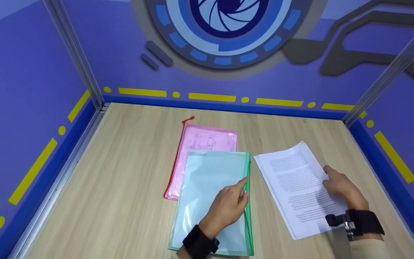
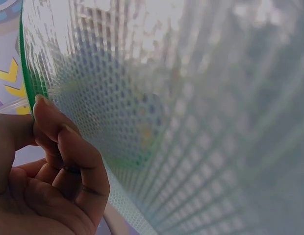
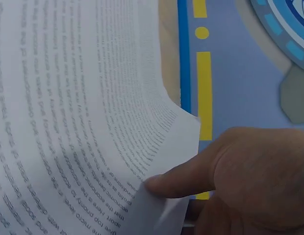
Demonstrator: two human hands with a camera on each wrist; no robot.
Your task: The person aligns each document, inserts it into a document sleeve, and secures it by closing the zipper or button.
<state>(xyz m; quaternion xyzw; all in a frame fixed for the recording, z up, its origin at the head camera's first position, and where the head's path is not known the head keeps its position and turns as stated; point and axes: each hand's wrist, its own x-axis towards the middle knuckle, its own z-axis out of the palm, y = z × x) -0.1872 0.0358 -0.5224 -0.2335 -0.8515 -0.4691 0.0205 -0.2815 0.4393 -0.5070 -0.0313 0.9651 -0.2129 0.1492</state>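
A clear mesh zip folder (image 1: 214, 169) with a green zip edge lies on the table in front of me. My left hand (image 1: 227, 205) is over its right part and pinches the green edge; in the left wrist view the fingertips (image 2: 41, 103) meet the thumb right at that edge. The mesh fills most of that view. My right hand (image 1: 343, 185) grips the right side of a stack of printed paper sheets (image 1: 297, 187), its thumb on top, as the right wrist view shows. The sheets bend up near the thumb (image 3: 164, 186); the other fingers are mostly hidden behind them.
A pink zip folder (image 1: 210, 135) with a red zip edge and printed marks lies partly under the green-edged one. A red zip tab (image 1: 188, 119) sticks out at its top left corner. Blue-purple panels (image 1: 113, 68) with metal posts wall in the wooden table (image 1: 120, 172).
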